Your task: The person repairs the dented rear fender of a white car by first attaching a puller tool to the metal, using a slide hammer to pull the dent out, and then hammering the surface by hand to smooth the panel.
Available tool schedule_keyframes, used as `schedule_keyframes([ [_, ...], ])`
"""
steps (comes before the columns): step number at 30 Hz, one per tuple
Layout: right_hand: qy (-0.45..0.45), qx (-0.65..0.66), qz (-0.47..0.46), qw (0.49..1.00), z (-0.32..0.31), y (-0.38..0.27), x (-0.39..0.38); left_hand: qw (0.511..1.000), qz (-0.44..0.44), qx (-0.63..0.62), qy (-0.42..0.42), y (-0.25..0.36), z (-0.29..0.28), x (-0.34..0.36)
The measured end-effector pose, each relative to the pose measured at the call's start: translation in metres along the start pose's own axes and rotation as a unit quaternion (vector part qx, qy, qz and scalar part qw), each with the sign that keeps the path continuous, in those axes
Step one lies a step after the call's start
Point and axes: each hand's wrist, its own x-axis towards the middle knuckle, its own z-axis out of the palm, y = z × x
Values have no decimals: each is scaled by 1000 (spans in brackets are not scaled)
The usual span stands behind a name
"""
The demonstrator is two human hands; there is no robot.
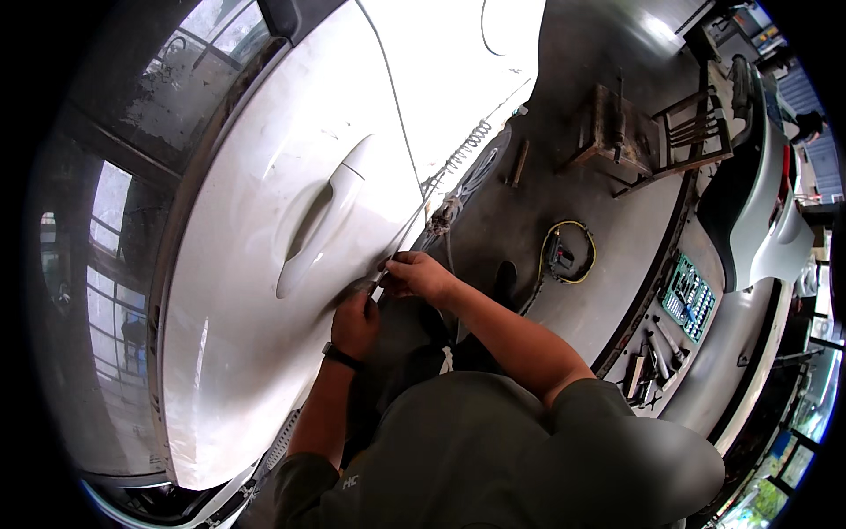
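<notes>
A white car door [238, 335] with a white pull handle [322, 225] fills the left and middle of the head view. At the door's edge, below and right of the handle, my two hands are close together. My right hand [423, 278] pinches the lower end of a thin grey cord [403, 132], which runs down across the white panel. My left hand [355, 322], with a dark band at the wrist, is closed just below it. A small pale piece shows between the fingertips; its kind is too small to tell.
A coiled cord [467, 145] hangs along the panel's edge. On the floor lie a yellow cable loop [592, 256] and a short wooden bar [520, 163]. Farther right are a wooden chair [617, 132], a green socket set [689, 300], loose hand tools [656, 357] and a silver car part [758, 203].
</notes>
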Motion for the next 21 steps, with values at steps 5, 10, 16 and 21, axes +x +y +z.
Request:
schedule_keyframes([
  [5,45,-80,-51,995,4,11,4,998,47,31,25,-30,13,-29],
  [10,-74,-198,-50,976,-7,37,-8,998,-58,-3,-32,-29,27,-59],
  [16,-62,-335,-159,927,-39,-19,-78,973,-58,-209,-84,36,38,-3],
  [21,-16,-346,-210,914,-139,-76,-120,856,79,-508,-50,159,83,109],
])
